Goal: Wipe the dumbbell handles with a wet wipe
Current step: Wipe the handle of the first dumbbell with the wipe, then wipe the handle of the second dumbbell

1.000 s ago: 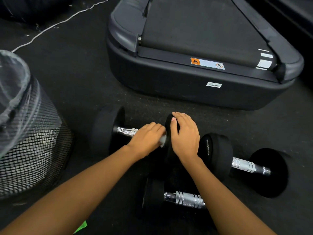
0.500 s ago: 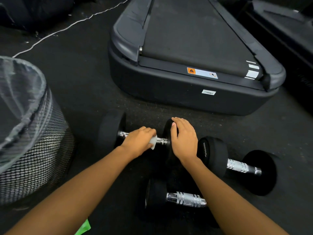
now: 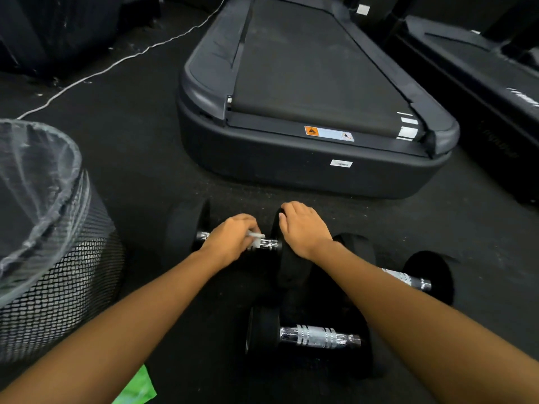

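Observation:
Three black dumbbells with chrome handles lie on the dark floor. My left hand is wrapped over the handle of the far dumbbell, holding a white wet wipe against it. My right hand rests with straight fingers on top of that dumbbell's right weight head. A second dumbbell lies to the right, partly behind my right forearm. The third dumbbell lies nearest me, between my forearms.
A black mesh bin with a clear liner stands at the left. A treadmill sits just beyond the dumbbells, another machine at the far right. A white cable crosses the floor. A green packet lies at the bottom edge.
My left hand slid left along the far dumbbell's handle with the wipe, uncovering chrome beside the right head. My right hand has stayed on that head. The camera tilted up.

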Motion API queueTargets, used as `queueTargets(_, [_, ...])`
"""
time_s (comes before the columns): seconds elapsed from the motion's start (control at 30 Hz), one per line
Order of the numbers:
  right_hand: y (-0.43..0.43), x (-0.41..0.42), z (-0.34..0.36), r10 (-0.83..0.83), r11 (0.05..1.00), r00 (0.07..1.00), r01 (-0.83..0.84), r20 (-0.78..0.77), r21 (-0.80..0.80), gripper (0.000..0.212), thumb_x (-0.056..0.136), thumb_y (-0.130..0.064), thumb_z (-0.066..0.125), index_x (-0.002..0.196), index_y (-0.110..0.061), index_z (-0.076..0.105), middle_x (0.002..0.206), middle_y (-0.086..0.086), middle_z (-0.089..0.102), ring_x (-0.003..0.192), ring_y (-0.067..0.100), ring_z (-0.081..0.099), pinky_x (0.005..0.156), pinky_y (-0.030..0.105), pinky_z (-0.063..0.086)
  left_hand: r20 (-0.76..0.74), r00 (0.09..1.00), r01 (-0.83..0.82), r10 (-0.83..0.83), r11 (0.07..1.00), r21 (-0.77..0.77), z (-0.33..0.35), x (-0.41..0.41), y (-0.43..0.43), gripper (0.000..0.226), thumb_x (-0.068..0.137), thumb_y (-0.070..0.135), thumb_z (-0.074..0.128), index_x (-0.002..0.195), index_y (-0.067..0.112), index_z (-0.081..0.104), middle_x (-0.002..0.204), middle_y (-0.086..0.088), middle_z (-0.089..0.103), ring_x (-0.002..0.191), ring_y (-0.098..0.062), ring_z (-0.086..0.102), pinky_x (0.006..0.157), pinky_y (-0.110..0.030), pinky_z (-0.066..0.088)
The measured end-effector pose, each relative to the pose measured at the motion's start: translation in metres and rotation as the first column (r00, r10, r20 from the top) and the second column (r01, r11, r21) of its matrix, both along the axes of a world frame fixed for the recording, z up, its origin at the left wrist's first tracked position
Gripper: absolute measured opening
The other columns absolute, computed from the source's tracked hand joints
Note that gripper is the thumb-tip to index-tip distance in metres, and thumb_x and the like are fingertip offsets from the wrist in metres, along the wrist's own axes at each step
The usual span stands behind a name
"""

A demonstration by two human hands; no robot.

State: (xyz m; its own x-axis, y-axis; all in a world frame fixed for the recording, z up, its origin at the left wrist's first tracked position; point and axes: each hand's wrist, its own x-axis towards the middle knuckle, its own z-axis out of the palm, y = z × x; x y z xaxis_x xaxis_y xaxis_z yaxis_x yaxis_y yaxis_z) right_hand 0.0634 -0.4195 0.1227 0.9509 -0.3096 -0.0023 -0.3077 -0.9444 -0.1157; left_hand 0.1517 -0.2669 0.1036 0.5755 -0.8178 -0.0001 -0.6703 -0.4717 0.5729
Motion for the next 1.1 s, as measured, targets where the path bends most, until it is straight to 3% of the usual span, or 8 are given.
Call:
queueTargets(0.13, [-0.015,0.008,0.033,0.128,0.983,0.977,-0.148,-0.171,-0.109,0.041,0.099,-0.035,0.033,0.13,-0.009,0.044,0.134,0.012,0.042,0.127,0.027,0.036,0.106,0.038,0.029,-0.004,0.999,-0.042,0.042,0.988,-0.148,0.018,-0.005,-0.011,0.018,0.087,0.008,0.061,0.103,0.01,0.067,0.141,-0.005,0.039,0.129,-0.017,0.037,0.098,-0.018,0.027])
queueTargets(0.27, [-0.031,-0.002,0.07,-0.007,0.961,0.978,0.064,-0.209,0.268,0.048,0.1,-0.039,0.03,0.111,-0.004,0.062,0.119,0.017,0.055,0.109,0.027,0.05,0.095,0.035,0.038,-0.095,0.994,-0.085,0.058,0.95,-0.3,0.046,-0.016,-0.027,0.015,0.08,0.007,0.069,0.093,0.015,0.071,0.137,0.0,0.038,0.121,-0.01,0.039,0.094,-0.016,0.033])
queueTargets(0.37, [-0.051,-0.026,0.08,-0.083,0.746,0.944,0.271,-0.318,0.608,0.056,0.1,-0.044,0.027,0.103,-0.006,0.068,0.105,0.009,0.063,0.086,0.016,0.05,0.075,0.025,0.039,-0.11,0.993,-0.071,0.033,0.931,-0.357,0.065,-0.026,-0.047,0.016,0.077,0.006,0.073,0.088,0.018,0.071,0.134,0.004,0.038,0.115,-0.004,0.038,0.083,-0.003,0.029])
queueTargets(0.47, [-0.069,-0.054,0.078,-0.154,0.471,0.937,0.348,-0.313,0.81,0.05,0.097,-0.049,0.034,0.091,-0.014,0.068,0.093,0.001,0.063,0.077,0.013,0.049,0.076,0.025,0.038,-0.097,0.995,-0.014,-0.025,0.924,-0.381,0.078,-0.044,-0.069,0.018,0.076,0.007,0.074,0.087,0.021,0.071,0.132,0.009,0.038,0.114,-0.001,0.038,0.079,0.001,0.029])
queueTargets(0.6, [-0.091,-0.089,0.076,-0.326,0.09,0.927,0.227,-0.186,0.97,0.029,0.092,-0.039,0.052,0.091,-0.014,0.067,0.089,0.002,0.066,0.081,0.014,0.059,0.083,0.028,0.045,-0.083,0.992,0.057,-0.097,0.916,-0.396,0.085,-0.078,-0.098,0.02,0.077,0.007,0.072,0.09,0.021,0.07,0.133,0.011,0.036,0.114,0.0,0.039,0.081,0.002,0.032])
queueTargets(0.73, [-0.11,-0.121,0.068,-0.467,-0.103,0.877,0.074,-0.114,0.992,0.016,0.09,-0.015,0.057,0.102,-0.007,0.063,0.099,0.01,0.066,0.09,0.021,0.063,0.093,0.034,0.049,-0.173,0.975,0.053,-0.137,0.906,-0.42,0.08,-0.11,-0.126,0.037,0.075,0.003,0.071,0.102,0.028,0.062,0.137,0.012,0.031,0.11,-0.002,0.047,0.084,-0.013,0.044])
queueTargets(0.9, [-0.138,-0.152,0.047,-0.643,-0.035,0.766,0.001,-0.023,0.999,0.007,0.093,-0.008,0.052,0.088,-0.012,0.054,0.091,0.01,0.063,0.075,0.02,0.065,0.07,0.032,0.056,-0.248,0.952,0.071,-0.182,0.914,-0.399,0.057,-0.129,-0.144,0.042,0.08,0.002,0.068,0.111,0.028,0.057,0.136,0.009,0.035,0.096,0.018,0.05,0.079,-0.005,0.045])
queueTargets(1.1, [-0.161,-0.181,-0.002,-0.685,0.249,0.727,0.168,0.051,0.954,0.015,0.094,-0.004,0.05,0.083,-0.013,0.051,0.078,0.006,0.057,0.069,0.016,0.058,0.053,0.025,0.052,-0.076,0.992,0.082,-0.101,0.973,-0.218,0.026,-0.136,-0.148,0.033,0.096,0.025,0.048,0.129,0.027,0.051,0.143,0.016,0.034,0.132,-0.003,0.03,0.107,-0.019,0.021])
